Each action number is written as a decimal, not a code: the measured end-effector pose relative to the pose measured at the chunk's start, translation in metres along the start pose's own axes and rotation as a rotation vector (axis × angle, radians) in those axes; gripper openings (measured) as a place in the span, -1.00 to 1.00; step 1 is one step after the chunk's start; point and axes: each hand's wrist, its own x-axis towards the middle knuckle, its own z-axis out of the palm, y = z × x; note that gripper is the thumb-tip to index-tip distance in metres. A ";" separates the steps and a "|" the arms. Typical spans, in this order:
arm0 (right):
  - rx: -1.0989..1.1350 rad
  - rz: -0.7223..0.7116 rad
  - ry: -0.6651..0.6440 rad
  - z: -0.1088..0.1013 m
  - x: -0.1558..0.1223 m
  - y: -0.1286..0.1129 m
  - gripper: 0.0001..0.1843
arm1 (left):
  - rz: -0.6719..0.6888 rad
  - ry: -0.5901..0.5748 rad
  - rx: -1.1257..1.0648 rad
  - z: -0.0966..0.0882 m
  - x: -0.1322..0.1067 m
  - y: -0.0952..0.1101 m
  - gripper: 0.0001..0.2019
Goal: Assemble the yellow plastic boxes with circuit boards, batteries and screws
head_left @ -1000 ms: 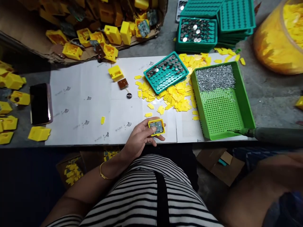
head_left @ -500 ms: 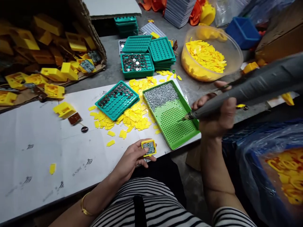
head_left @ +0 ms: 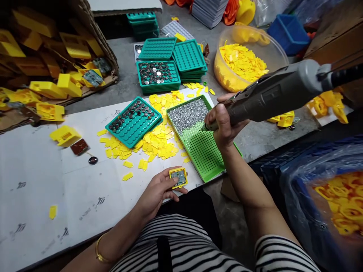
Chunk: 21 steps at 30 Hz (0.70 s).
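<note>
My left hand (head_left: 157, 192) pinches a small yellow case with a circuit board (head_left: 178, 177) at the near edge of the white paper. Wrapped round a grey electric screwdriver (head_left: 272, 96), my right hand (head_left: 224, 124) holds its tip over the green perforated tray (head_left: 207, 158). A heap of small silver screws (head_left: 188, 113) fills that tray's far end. Loose yellow plastic tabs (head_left: 157, 141) lie scattered left of the tray, partly under a teal tray of coin cells (head_left: 133, 121).
A cardboard box of yellow housings (head_left: 51, 71) stands at the far left. Stacked teal trays (head_left: 170, 64) and a clear tub of yellow tabs (head_left: 246, 60) sit behind. One yellow housing (head_left: 64, 135), a brown board and a coin cell (head_left: 93, 160) lie on the paper. A blue bag is at right.
My right hand has brought the screwdriver in from the right, over the green tray. The view has turned right and up. My left hand has kept hold of the yellow case.
</note>
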 end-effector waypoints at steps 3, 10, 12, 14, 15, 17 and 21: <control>0.011 -0.007 -0.005 0.001 0.000 0.002 -0.61 | -0.001 0.002 -0.006 0.000 0.000 0.000 -0.66; 0.012 -0.031 -0.027 0.002 0.002 0.006 -0.64 | 0.011 0.027 -0.028 0.001 -0.001 0.001 -0.68; -0.014 -0.008 -0.052 0.001 0.002 0.008 -0.62 | 0.016 0.035 -0.044 0.000 0.000 0.000 -0.69; -0.024 0.012 -0.067 -0.001 0.001 0.009 -0.59 | 0.019 0.041 -0.060 0.000 0.001 0.000 -0.70; -0.027 0.018 -0.068 -0.001 0.001 0.007 -0.58 | 0.019 0.042 -0.068 0.000 0.002 0.000 -0.70; -0.023 0.019 -0.060 -0.002 0.001 0.001 -0.58 | 0.023 0.041 -0.083 -0.001 0.003 0.000 -0.70; 0.096 -0.049 -0.022 0.002 -0.001 -0.030 -0.68 | 0.036 0.042 -0.102 -0.001 0.002 0.002 -0.69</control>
